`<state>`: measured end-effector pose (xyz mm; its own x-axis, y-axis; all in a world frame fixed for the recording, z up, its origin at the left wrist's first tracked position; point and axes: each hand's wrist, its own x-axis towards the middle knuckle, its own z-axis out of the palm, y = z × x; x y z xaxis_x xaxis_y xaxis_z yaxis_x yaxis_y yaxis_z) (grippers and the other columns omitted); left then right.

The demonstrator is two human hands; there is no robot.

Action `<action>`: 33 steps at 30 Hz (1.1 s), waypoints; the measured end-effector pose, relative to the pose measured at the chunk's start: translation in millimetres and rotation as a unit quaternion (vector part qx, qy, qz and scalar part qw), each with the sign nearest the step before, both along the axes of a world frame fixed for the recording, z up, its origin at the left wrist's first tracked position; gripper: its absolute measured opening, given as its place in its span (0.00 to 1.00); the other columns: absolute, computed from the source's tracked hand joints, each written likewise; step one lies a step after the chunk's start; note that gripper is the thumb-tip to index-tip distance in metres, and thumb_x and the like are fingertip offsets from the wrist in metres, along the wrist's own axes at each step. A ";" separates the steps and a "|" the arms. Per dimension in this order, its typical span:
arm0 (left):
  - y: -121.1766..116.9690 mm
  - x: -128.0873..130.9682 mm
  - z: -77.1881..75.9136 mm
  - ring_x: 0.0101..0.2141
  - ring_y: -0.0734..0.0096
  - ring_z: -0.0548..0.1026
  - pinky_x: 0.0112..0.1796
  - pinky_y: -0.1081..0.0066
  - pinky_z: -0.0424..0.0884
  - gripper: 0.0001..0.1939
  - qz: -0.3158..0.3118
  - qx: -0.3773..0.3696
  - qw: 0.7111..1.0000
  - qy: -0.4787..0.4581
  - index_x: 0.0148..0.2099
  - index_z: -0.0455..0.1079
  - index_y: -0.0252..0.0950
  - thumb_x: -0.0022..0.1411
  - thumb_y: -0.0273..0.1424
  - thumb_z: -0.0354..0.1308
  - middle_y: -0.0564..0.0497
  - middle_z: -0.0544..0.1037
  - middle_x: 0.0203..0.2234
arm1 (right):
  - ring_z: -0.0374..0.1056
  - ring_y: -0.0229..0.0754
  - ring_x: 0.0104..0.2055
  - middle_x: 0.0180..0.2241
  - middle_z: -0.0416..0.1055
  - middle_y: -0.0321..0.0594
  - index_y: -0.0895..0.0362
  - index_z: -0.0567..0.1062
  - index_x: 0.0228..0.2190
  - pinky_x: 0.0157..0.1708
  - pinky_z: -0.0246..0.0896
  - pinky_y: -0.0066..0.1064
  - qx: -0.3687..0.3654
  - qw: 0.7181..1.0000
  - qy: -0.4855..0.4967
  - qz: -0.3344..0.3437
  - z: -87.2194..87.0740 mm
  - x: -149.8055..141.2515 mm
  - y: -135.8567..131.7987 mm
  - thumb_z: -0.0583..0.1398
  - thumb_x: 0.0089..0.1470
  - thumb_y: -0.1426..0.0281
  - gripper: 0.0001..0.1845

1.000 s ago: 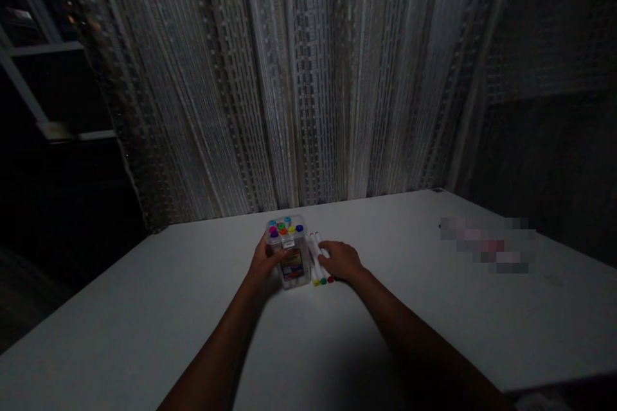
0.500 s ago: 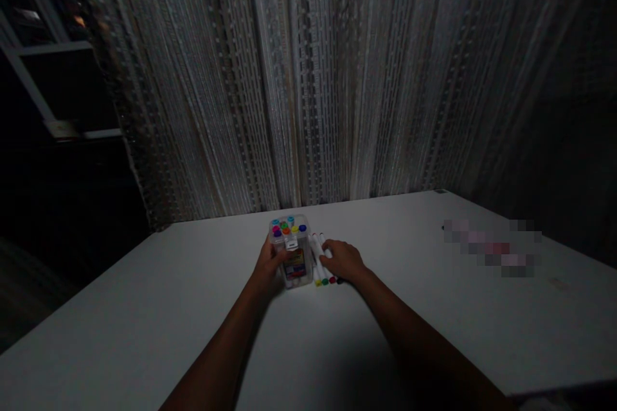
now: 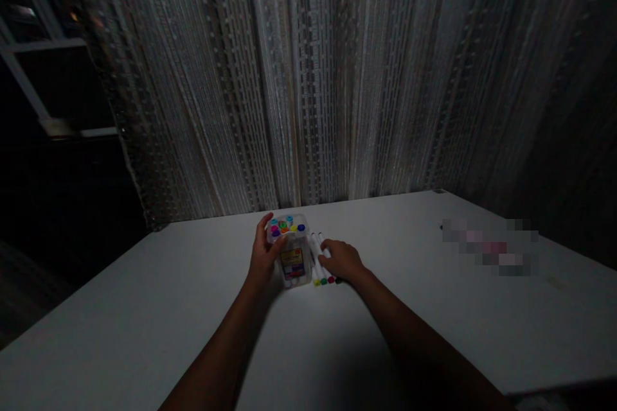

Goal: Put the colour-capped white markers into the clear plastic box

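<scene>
A clear plastic marker case (image 3: 295, 263) with a printed label stands upright on the white table. Colourful marker caps (image 3: 283, 225) show at its top. My left hand (image 3: 263, 258) grips the case from the left, its thumb across the upper front edge and its fingers along the far left side. Just right of the case, several white markers (image 3: 318, 262) lie side by side, with yellow, green, red and dark ends toward me. My right hand (image 3: 343, 259) is closed over these markers, fingertips on their barrels. Its palm side is hidden.
The white table (image 3: 193, 308) reaches back to a curtain of hanging strings (image 3: 308, 90). A pixelated pinkish thing (image 3: 486, 246) lies on the right part of the table. At the far left is a dark window (image 3: 53, 87) with a pale frame.
My left hand has shifted upward on the case, its thumb going from the label area to the lid's edge. The white latch seen earlier no longer shows clearly. My right hand stays on the markers.
</scene>
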<state>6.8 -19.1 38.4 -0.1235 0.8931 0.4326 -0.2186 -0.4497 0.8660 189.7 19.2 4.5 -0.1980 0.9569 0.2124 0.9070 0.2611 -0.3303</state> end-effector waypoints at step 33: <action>-1.0 9.6 12.1 0.35 0.68 0.73 0.36 0.71 0.68 0.26 0.029 -0.025 0.999 -0.037 0.48 0.61 0.38 0.50 0.44 0.60 0.51 0.74 0.36 | 0.67 0.44 0.43 0.41 0.73 0.41 0.53 0.72 0.41 0.39 0.56 0.32 -0.009 1.000 -0.007 0.000 3.1 -1.1 -1.9 0.54 0.49 0.61 0.18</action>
<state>16.4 -20.2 50.5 -0.2050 0.9039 0.3755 -0.2574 -0.4199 0.8703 188.6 17.2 7.6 -0.2015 0.9606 0.1913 0.9117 0.2554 -0.3219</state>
